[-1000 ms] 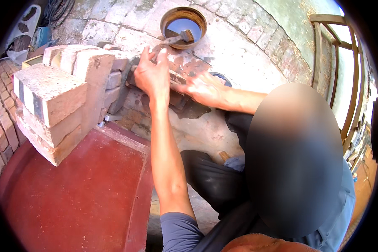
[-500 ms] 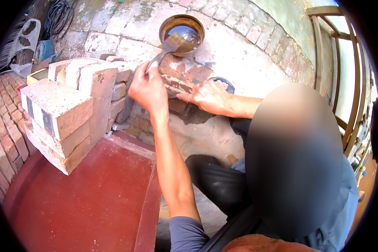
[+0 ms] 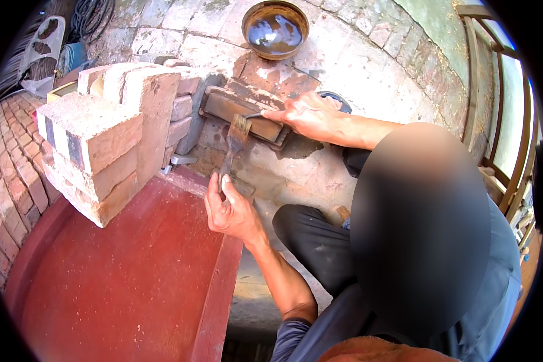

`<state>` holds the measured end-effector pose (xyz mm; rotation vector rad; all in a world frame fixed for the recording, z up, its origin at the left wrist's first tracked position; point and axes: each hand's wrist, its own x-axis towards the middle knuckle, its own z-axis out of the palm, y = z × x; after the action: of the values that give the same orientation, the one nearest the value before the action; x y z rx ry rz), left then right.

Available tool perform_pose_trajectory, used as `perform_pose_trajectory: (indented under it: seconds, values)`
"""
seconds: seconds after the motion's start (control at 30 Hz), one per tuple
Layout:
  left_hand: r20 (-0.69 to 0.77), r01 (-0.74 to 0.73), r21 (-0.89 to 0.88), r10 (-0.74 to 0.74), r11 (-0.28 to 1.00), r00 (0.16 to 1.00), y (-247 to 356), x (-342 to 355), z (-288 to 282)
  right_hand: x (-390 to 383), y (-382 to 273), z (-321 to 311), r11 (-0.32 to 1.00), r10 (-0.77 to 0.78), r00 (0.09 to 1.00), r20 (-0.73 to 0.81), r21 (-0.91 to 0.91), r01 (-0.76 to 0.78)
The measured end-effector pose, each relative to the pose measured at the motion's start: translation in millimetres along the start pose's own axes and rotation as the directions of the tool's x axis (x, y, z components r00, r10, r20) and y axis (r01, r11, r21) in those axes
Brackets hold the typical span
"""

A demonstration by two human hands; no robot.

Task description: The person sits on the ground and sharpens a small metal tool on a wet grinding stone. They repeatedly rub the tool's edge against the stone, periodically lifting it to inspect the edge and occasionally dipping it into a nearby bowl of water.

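My left hand pinches the handle of a flat brush. Its worn, brownish bristles point away from me and touch the top of a long brown block, which looks like a whetstone. At the block's right end is my right hand, with the index finger stretched along it and the other fingers curled. A thin dark piece shows between that fingertip and the bristles; its kind is unclear. Beyond the block stands a round brown bowl with dark, reflecting liquid.
Left of the block rises a stack of pale bricks beside a red panel. A dark round object is partly hidden behind my right hand. A wooden frame stands at the right; coiled black hose lies far left.
My left hand has brought the brush from over the bowl toward me, down onto the block. My right hand stays by the block's right end. The whole view has shifted slightly.
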<state>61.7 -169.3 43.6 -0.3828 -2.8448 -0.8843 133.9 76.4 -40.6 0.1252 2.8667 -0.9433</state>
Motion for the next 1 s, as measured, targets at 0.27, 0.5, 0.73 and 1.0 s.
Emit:
perform_pose_trajectory:
  seconds: [0.27, 0.5, 0.73, 1.0]
  values:
    - [0.062, -0.045, -0.031, 0.047, 0.999, 0.997, 7, 11, 15, 0, 5, 2, 0.999, -0.030, 0.999, -0.013, -0.020, 0.030]
    - [0.036, -0.031, 0.070, 0.028, 0.997, 0.999, 15, 12, 11, -8, 7, -1, 1.000, 0.017, 0.999, 0.040, -0.008, -0.016]
    - [0.000, 0.189, -0.241, -0.195, 0.952, 0.981, 36, 37, 16, -12, 7, 11, 0.999, 0.054, 0.996, 0.065, -0.012, -0.053]
    - [0.308, 0.320, -0.554, -0.168, 0.769, 0.936, 89, 98, 166, -6, -1, 7, 0.997, 0.070, 0.994, 0.085, 0.035, -0.073]
